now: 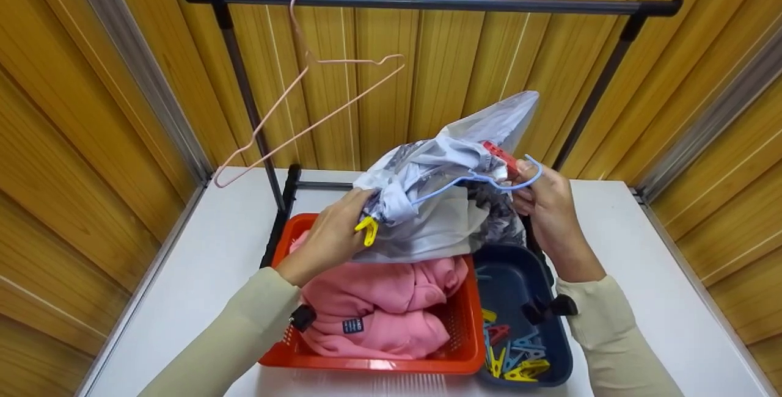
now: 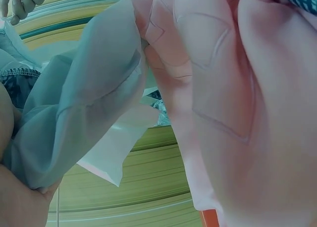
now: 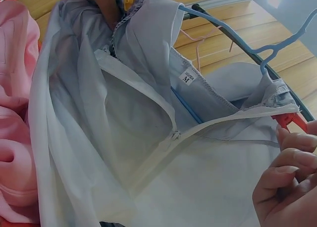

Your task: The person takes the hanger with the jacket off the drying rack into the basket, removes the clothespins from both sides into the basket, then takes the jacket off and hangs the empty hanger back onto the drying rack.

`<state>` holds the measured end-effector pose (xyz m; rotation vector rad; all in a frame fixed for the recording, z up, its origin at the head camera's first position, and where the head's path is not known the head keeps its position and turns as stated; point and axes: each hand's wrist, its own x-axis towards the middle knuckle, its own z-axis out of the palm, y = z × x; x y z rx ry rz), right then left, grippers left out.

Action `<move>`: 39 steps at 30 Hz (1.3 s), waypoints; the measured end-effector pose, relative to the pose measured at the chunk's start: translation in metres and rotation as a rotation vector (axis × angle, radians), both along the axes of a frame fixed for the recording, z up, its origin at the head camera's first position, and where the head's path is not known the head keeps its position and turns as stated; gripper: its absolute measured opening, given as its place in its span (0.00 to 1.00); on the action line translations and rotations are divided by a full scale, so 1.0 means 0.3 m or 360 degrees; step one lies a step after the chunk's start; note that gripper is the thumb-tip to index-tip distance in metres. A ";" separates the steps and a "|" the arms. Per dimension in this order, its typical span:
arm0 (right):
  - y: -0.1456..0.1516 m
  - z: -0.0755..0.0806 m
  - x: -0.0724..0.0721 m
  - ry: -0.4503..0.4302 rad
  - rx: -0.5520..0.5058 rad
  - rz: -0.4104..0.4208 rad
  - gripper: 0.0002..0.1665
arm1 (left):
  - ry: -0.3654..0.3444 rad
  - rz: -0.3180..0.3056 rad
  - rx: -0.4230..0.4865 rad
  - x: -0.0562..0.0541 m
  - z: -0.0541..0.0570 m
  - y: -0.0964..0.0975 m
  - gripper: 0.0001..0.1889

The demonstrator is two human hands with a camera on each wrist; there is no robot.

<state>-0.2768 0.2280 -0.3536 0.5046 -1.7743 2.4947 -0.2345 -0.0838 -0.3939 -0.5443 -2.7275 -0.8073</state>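
Note:
A light grey zip-front garment point(image 1: 421, 241) is bunched on a blue hanger point(image 1: 451, 184), held up above the baskets. My left hand point(image 1: 333, 229) grips its left end beside a yellow clothespin point(image 1: 368, 230). My right hand point(image 1: 553, 214) pinches a red clothespin point(image 1: 500, 157) at the other end, close to the hanger's hook. In the right wrist view, a size label point(image 3: 188, 76) shows inside the garment, and the red clothespin sits on its edge at my fingertips. The left wrist view shows grey fabric point(image 2: 94, 88) in my left hand.
A red basket point(image 1: 372, 365) holds pink clothing point(image 1: 379, 287). Beside it, a dark blue basin point(image 1: 565, 348) contains several clothespins point(image 1: 516, 360). Behind stands a rack with a horizontal rail point(image 1: 464, 3), where a pink hanger point(image 1: 305, 67) hangs at the left. Wood-patterned walls surround the white table point(image 1: 201, 275).

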 end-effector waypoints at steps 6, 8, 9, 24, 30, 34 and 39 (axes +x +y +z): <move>0.004 -0.003 0.002 0.0020 -0.0028 -0.0039 0.19 | -0.0024 0.0014 0.0021 0.001 0.002 0.001 0.29; 0.007 -0.003 0.003 0.0033 -0.0031 -0.0026 0.19 | -0.0017 0.0008 0.0014 -0.001 0.002 0.002 0.29; 0.008 -0.003 0.003 0.0037 -0.0036 -0.0018 0.19 | -0.0014 0.0004 0.0011 -0.001 0.002 0.002 0.29; 0.036 -0.002 0.006 0.0077 -0.0046 -0.0025 0.18 | -0.0007 0.0049 0.0033 -0.001 -0.004 0.012 0.26; 0.066 -0.007 0.005 0.0116 -0.0042 -0.0053 0.18 | 0.0045 0.0081 0.0033 0.001 -0.014 -0.002 0.27; 0.081 -0.018 0.007 0.0103 -0.0014 -0.0051 0.18 | 0.0034 0.0077 0.0040 0.000 -0.015 -0.004 0.27; 0.090 -0.034 0.018 0.0104 0.0105 -0.0051 0.17 | 0.0028 0.0102 0.0095 -0.004 -0.015 0.000 0.28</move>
